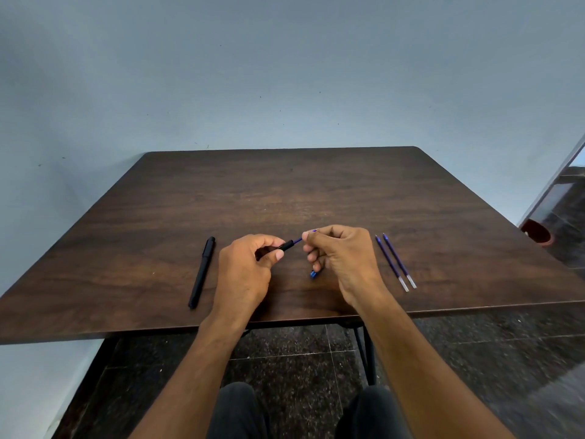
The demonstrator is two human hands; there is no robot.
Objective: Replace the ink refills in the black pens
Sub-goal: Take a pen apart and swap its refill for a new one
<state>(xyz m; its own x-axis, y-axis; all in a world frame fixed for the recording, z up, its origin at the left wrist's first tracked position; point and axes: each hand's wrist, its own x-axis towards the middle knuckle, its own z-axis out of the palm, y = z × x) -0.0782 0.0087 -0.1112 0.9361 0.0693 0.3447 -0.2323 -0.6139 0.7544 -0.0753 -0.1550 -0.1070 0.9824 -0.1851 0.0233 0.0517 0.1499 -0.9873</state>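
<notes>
Your left hand (pixel 250 264) grips the black pen barrel (pixel 286 245), open end aimed up and right toward your right hand (pixel 338 258), which pinches the blue refill (pixel 297 240) running straight out of it — one shared axis. Two more refills (pixel 395 263) lie just right; another black pen (pixel 202 270) lies left.
</notes>
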